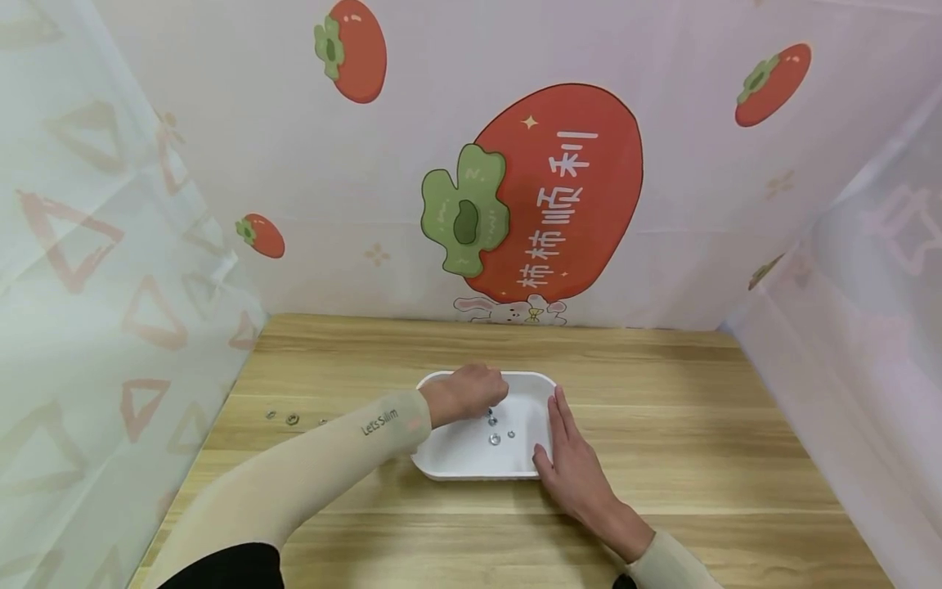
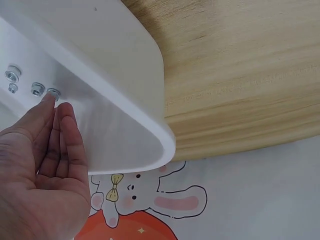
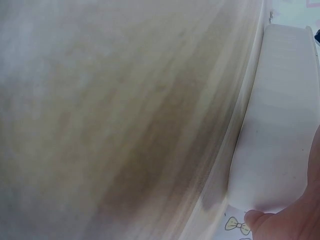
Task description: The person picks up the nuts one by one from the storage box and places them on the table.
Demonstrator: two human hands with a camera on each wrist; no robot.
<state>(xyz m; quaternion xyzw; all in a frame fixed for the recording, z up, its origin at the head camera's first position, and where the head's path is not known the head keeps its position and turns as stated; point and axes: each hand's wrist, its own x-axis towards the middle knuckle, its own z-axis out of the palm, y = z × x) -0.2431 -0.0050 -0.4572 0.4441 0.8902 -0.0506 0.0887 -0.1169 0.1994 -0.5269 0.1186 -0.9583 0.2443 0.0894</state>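
Note:
A white tray (image 1: pixel 526 393) with rounded corners sits on the wooden table. My left hand (image 1: pixel 473 391) reaches over its left side into it. In the left wrist view, the thumb and fingers of my left hand (image 2: pixel 55 165) pinch a small metal nut (image 2: pixel 54 93) close to the tray floor. Several other metal nuts lie beside it, among them a larger nut (image 1: pixel 495 439) and a smaller nut (image 1: pixel 511 434). My right hand (image 1: pixel 577 470) holds the tray's right wall, thumb over the rim and fingers along the side; the right wrist view shows mostly the tray's outer wall (image 3: pixel 275 115).
Left of the tray, a few more metal nuts (image 1: pixel 293 419) lie in a row on the table (image 1: pixel 662 458), partly behind my left sleeve (image 1: pixel 324 458). A printed cloth backdrop (image 1: pixel 677 270) stands along the table's back edge, with cloth at both sides.

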